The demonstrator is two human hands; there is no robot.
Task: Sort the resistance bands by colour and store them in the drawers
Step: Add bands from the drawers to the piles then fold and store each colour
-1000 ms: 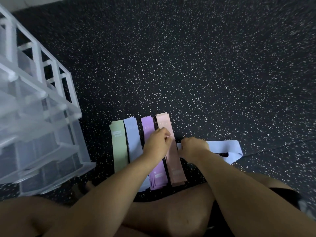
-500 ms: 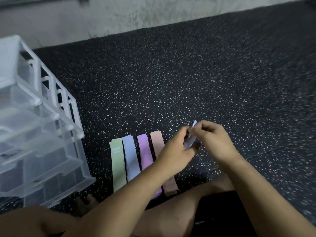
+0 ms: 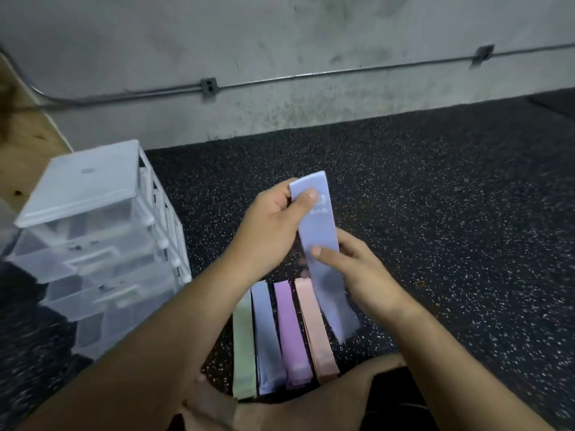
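A light blue resistance band (image 3: 322, 234) hangs flat in the air between my hands. My left hand (image 3: 273, 225) pinches its top end with thumb over the front. My right hand (image 3: 357, 275) pinches it lower down, thumb across the band. On the floor below lie four sorted piles side by side: green band (image 3: 244, 349), light blue band (image 3: 267, 340), purple band (image 3: 292, 334) and pink band (image 3: 317, 334). The clear plastic drawer unit (image 3: 102, 244) stands at the left, its drawers pushed in.
I sit on a black speckled rubber floor (image 3: 435, 228), my legs (image 3: 311, 399) just behind the piles. A grey concrete wall (image 3: 311, 42) with a conduit pipe runs across the back. A wooden panel (image 3: 21, 150) stands behind the drawer unit.
Both hands lifted the light blue band off the floor at the right and stretched it out flat and upright. The camera tilted up, bringing the wall into view.
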